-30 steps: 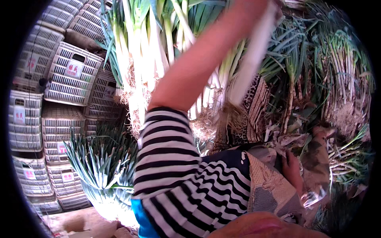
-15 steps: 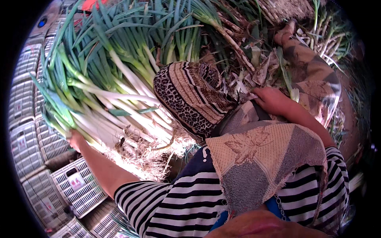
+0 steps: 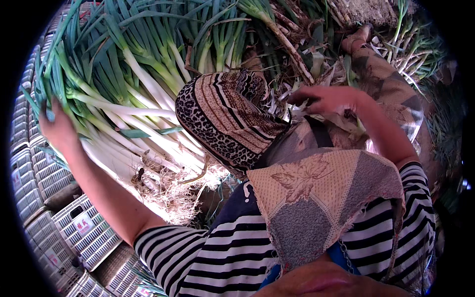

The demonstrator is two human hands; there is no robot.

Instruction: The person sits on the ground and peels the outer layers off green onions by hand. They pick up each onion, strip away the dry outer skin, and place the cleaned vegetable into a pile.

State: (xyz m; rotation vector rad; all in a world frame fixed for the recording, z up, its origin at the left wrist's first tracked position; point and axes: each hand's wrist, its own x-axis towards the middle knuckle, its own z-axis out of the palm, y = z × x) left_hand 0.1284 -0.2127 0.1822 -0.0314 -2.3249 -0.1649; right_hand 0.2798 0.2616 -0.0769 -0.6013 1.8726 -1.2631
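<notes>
A large pile of green onions (image 3: 148, 111) lies to my left, with white stalks, green leaves pointing away and shaggy roots near me. My left hand (image 3: 59, 129) lies against the leaves at the pile's outer left edge, its fingers apart. Over my lap, my right hand (image 3: 332, 100) hovers near peeled, papery onion scraps (image 3: 324, 74). Its fingers are loosely curved and apart, and I see nothing between them. The knee in patterned cloth (image 3: 222, 116) stands between the pile and my right hand.
White slatted plastic crates (image 3: 86, 230) stand in rows along the left. Onion bundles with dry roots (image 3: 358, 12) lie at the far right, beside more loose green onions (image 3: 413, 54). My other leg (image 3: 391, 84) stretches out on the right.
My left hand has moved from the white stalks near the roots up to the leaves. My right hand has lifted, shifted slightly left, and its fingers have opened.
</notes>
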